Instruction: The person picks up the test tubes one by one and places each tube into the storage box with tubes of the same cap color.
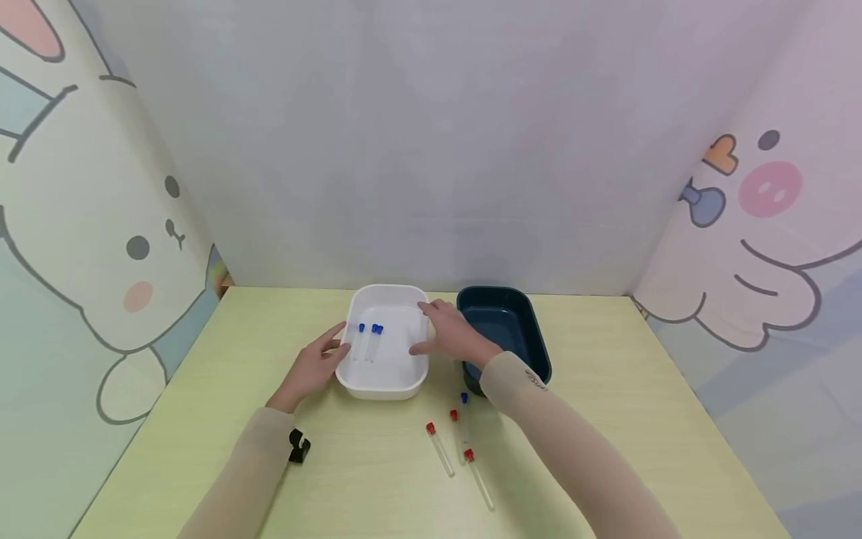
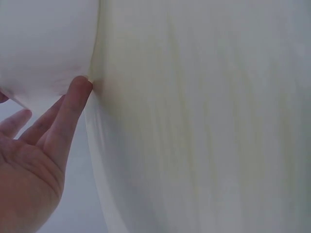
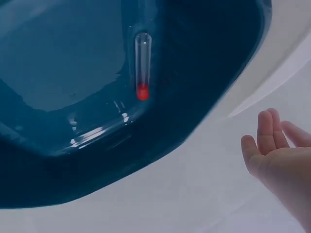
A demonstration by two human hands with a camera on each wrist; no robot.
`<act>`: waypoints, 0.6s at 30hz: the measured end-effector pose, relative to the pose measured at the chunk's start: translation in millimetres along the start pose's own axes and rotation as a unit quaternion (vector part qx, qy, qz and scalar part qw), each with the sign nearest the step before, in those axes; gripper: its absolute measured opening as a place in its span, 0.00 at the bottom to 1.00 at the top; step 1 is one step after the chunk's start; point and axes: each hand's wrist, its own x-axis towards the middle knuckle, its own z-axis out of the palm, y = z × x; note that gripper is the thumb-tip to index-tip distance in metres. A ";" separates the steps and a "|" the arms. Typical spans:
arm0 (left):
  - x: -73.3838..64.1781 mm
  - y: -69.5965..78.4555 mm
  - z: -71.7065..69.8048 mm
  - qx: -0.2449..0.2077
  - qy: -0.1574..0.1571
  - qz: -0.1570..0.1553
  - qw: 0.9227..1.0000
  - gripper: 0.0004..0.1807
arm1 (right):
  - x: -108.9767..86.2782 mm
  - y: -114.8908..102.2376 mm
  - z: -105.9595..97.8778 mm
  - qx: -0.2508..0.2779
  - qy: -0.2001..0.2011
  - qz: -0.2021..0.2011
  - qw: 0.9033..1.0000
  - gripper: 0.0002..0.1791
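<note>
My left hand (image 1: 313,370) touches the left side of a white tray (image 1: 387,293) with nearly straight fingers. In the left wrist view, a fingertip (image 2: 80,83) rests against the tray's outer wall. Several blue-capped clear test tubes (image 1: 373,346) lie inside it on the left. Over the tray's right rim is my right hand (image 1: 454,333), fingers spread apart and holding nothing visible. Beside that hand stands a dark blue tray (image 1: 542,352), partly covered by the forearm. The right wrist view shows a red-capped test tube (image 3: 143,63) lying in it.
In front of the trays lie red-capped test tubes (image 1: 441,455) and one with a blue cap (image 1: 465,400). A small black object (image 1: 298,447) sits beside the left sleeve. Behind the table hangs a pale curtain (image 1: 431,187), with printed cloth at both sides.
</note>
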 end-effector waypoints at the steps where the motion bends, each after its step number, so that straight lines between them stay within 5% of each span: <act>1: 0.1 -0.1 0.0 0.000 0.000 0.000 1.000 0.34 | -3.9 1.4 -1.6 0.002 0.001 -0.003 1.000 0.54; 18: -0.2 -1.4 -1.2 0.012 0.001 0.008 1.000 0.34 | -79.8 20.1 -19.2 0.035 0.018 -0.079 0.996 0.45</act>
